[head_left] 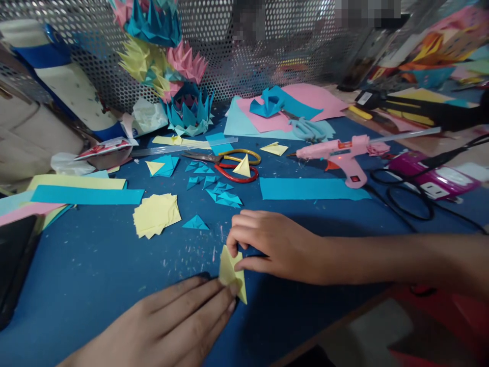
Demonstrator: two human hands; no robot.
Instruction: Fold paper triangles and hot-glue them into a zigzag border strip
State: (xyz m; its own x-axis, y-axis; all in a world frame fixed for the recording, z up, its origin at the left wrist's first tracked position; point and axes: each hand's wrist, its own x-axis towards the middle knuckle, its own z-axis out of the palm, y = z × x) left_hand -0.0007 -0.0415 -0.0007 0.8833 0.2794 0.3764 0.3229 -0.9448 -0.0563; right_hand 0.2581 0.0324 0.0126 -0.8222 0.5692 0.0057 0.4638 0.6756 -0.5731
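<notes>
A folded piece of yellow paper (228, 265) stands tilted on the blue tabletop between my hands. My right hand (275, 244) reaches in from the right, its curled fingers and thumb closed on the upper part of the paper. From the lower left, my left hand (183, 316) holds the lower part at its fingertips, the fingers long and close together; its thumb is hidden. Just beyond my hands lie a small blue folded triangle (196, 223) and a stack of yellow paper squares (156, 215). Several more blue folded pieces (223, 193) are grouped farther back.
Scissors with red and yellow handles (239, 178) lie behind the blue pieces. A pink glue gun (340, 153) rests at the right above a blue paper strip (305, 188), its cord looping nearby. A dark phone-like slab (17, 265) is at left. Paper flowers (189, 109) stand by the perforated panel.
</notes>
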